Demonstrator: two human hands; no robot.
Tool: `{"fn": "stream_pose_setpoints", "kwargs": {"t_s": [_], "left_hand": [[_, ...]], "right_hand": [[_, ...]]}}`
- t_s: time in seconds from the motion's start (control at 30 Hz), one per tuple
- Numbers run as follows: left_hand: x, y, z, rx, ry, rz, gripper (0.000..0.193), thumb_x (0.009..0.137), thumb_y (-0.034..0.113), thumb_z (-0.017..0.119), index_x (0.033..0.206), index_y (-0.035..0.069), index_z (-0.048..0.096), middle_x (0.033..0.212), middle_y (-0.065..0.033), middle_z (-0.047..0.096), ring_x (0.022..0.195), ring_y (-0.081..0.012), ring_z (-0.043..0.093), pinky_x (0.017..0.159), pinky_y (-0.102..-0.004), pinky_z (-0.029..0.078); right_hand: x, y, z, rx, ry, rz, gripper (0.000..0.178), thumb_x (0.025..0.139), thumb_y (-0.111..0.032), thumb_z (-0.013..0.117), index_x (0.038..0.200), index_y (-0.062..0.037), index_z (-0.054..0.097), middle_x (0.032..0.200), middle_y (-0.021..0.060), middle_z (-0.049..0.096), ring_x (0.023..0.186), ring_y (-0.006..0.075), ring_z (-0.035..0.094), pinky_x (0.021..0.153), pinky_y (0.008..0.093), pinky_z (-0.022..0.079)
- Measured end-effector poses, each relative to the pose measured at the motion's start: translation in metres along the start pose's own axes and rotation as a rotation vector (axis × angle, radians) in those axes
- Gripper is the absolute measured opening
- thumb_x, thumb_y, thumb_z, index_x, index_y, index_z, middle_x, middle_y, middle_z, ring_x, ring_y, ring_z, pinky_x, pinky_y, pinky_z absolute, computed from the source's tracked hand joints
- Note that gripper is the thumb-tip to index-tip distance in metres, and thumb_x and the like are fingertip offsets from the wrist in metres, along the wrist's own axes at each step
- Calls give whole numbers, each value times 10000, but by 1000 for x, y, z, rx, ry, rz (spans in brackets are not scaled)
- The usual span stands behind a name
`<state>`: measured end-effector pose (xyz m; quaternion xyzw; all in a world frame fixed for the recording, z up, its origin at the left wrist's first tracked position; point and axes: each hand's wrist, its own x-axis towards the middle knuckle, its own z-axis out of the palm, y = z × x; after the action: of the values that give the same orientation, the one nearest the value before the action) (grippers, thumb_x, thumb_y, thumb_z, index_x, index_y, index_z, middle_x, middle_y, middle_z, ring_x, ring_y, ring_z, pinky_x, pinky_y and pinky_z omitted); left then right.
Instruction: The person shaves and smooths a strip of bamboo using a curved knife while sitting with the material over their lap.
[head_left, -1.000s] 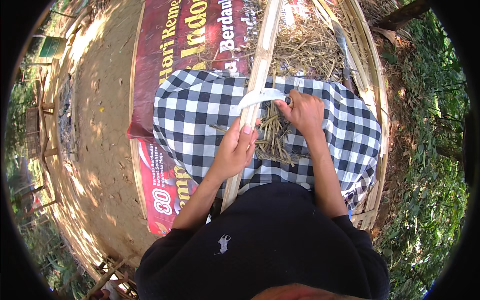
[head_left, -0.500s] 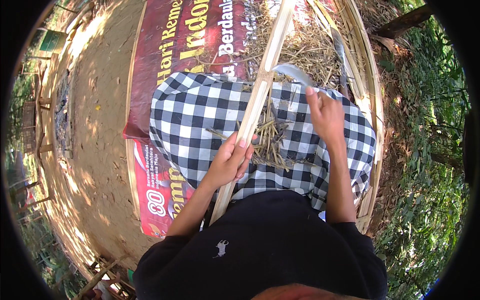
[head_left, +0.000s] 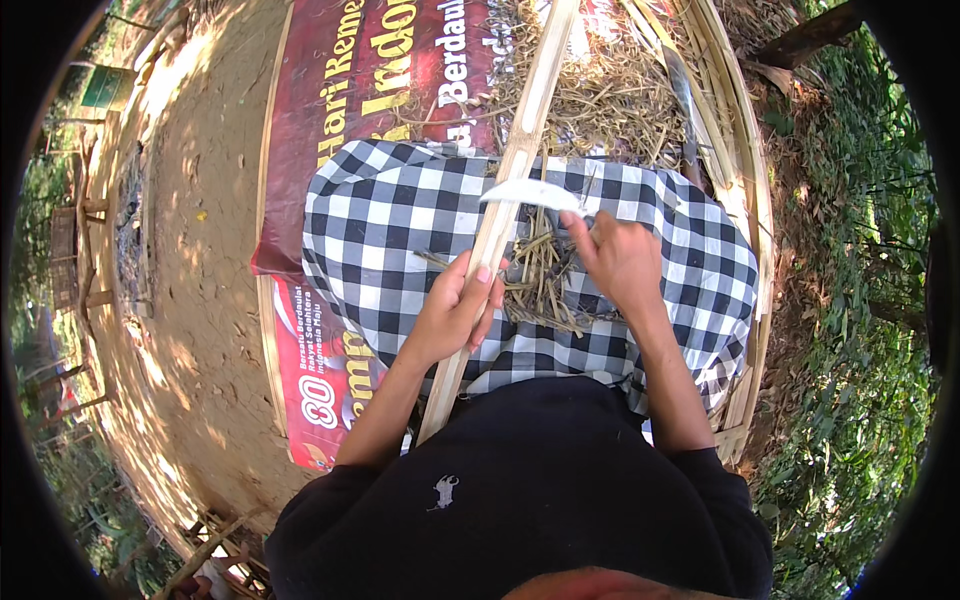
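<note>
A long, pale strip of split bamboo (head_left: 520,150) runs at a slant from the person's waist, up over the lap and out past the top edge of the view. The knife (head_left: 530,191), with its curved, light-coloured blade, lies across the strip above the left hand (head_left: 458,310), its tip reaching the strip's left side; whether the edge is biting into it cannot be told.

The left hand is closed around the strip, thumb on top. The right hand (head_left: 620,255) is curled around the knife's handle, which it hides, with the thumb stretched toward the blade.

Beneath, a black-and-white checked cloth (head_left: 380,220) covers the lap, and thin shavings (head_left: 545,270) lie on it between the hands. The dark shirt (head_left: 580,480) bears a small white figure emblem (head_left: 444,491).

Beyond the cloth, a red banner (head_left: 300,215) with large yellow and white lettering and a white numeral covers the platform. More shavings are heaped on it near a long dark blade (head_left: 685,110) and bamboo strips (head_left: 735,130).

Sunlit bare ground (head_left: 200,270) spreads leftward; leafy plants (head_left: 870,310) grow on the right.
</note>
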<state>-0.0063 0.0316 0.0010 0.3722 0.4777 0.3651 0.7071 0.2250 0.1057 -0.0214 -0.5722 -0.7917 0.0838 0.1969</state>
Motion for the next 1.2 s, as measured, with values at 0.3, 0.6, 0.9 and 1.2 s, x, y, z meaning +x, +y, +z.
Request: {"fn": "stream_pose_setpoints", "kwargs": {"t_s": [0.3,0.6,0.9,1.2], "left_hand": [[2,-6,6,207,69,93,343,1099,265,371,1278,-16,452,787,-4,485,436,-15,393,374,-188,343],[7,-3,5,164,123,137,359,1101,301,374,1270,-6,451,799,-6,478,433,-12,393,362,-196,339],[-3,-6,-3,-7,136,54,348,1102,296,371,1286,12,450,809,-5,465,409,-16,366,340,-202,325],[4,-7,5,40,72,60,324,1105,259,343,1274,4,451,792,7,453,422,-17,376,360,-201,338]], "right_hand": [[12,5,17,-108,-57,-95,608,902,-609,616,582,-95,559,461,82,551,422,297,570,456,414,445],[37,32,41,-114,71,110,632,895,-645,600,611,-81,612,474,118,573,431,332,597,407,406,445],[9,-14,33,21,-12,-35,646,938,-609,571,583,-69,590,420,124,514,375,314,558,399,393,452],[24,-26,18,15,1,-155,658,945,-625,554,574,-83,597,414,114,517,349,283,539,398,400,441]]}}
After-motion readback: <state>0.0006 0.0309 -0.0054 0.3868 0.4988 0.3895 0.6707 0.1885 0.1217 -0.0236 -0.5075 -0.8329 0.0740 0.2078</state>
